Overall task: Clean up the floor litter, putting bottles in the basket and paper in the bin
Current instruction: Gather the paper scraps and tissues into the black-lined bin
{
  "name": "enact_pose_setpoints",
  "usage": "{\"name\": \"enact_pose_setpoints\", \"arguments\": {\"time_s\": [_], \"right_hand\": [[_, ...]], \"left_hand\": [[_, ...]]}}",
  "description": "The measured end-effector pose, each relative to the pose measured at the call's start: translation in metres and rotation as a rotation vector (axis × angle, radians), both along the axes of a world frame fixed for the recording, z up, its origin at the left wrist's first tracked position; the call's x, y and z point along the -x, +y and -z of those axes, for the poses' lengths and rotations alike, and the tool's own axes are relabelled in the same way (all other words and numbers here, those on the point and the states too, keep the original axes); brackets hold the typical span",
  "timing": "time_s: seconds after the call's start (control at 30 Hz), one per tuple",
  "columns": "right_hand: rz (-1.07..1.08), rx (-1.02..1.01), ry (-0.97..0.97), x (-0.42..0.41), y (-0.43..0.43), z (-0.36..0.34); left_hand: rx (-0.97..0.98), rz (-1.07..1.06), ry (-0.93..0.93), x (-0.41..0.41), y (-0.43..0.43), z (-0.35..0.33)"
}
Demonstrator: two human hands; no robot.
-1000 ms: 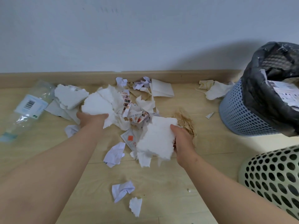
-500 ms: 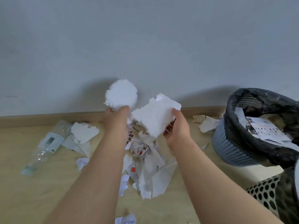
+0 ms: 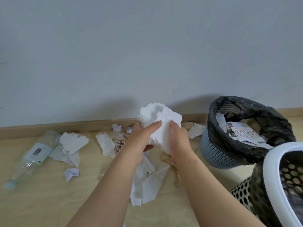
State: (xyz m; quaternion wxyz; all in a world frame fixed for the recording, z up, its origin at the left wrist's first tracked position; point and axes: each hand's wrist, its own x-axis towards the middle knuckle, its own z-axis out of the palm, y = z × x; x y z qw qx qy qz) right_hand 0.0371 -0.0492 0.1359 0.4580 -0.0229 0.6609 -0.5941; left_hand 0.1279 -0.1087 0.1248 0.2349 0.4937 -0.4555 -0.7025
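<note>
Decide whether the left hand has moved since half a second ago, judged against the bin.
Yes. The left hand has moved right, toward the bin, meeting the right hand around the white foam.

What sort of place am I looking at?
Likely an indoor room, home or office: a pale wood-look floor meets a plain whitish wall at a wooden skirting board, and a blue plastic lattice bin lined with a black bag stands near torn white paper scraps.

A single head-worn camera looks forward and down, close over the floor [image 3: 41, 202], facing the wall [image 3: 147, 46], with the bin [image 3: 216, 154] at right.
</note>
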Motion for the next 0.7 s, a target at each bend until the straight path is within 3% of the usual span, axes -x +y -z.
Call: {"name": "enact_pose_setpoints", "arguments": {"time_s": [0.2,0.3,0.37,0.4,0.53,0.6,0.7], "right_hand": [[0.051,-0.021,0.348,0.026,0.009,0.008],[0.136,-0.145,0.866,0.049,0.021,0.012],[0.101,-0.382,1.249,0.064,0.032,0.014],[0.058,-0.518,1.339,0.073,0.037,0.017],[-0.239,-0.938,1.253,0.096,0.06,0.022],[-0.354,-0.947,1.243,0.099,0.069,0.024],[-0.451,-0.786,1.218,0.096,0.068,0.02]], "left_hand": [[-0.002,-0.1,0.01,0.005,0.003,0.005],[-0.054,-0.188,0.058,0.007,0.003,0.005],[-0.066,-0.199,0.089,0.009,0.003,0.006],[-0.075,-0.191,0.104,0.01,0.004,0.005],[-0.1,-0.176,0.113,0.011,0.008,0.003],[-0.091,-0.187,0.101,0.01,0.008,0.001],[-0.075,-0.191,0.11,0.009,0.007,-0.002]]}}
